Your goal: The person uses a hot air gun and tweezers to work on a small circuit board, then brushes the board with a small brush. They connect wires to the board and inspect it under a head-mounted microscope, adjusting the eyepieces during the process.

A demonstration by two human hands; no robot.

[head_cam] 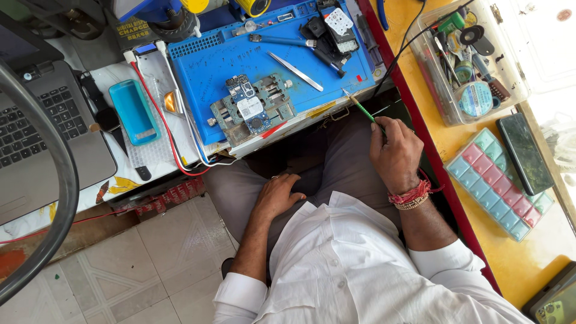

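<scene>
My right hand [395, 150] grips a thin green-handled tool [362, 108], its tip pointing at the front edge of the blue work mat [204, 66]. On the mat a metal clamp holder [277, 108] holds a small circuit board [246, 102]. Steel tweezers [295, 71] lie on the mat behind the holder. My left hand [277, 195] rests on my thigh with fingers loosely curled, holding nothing.
A laptop [42, 126] and a teal phone case [134, 111] sit at the left. On the yellow counter at right stand a clear box of tools [474, 60], a tray of coloured compartments [498, 180] and a dark phone [527, 153]. A black cable [408, 45] crosses the mat's right edge.
</scene>
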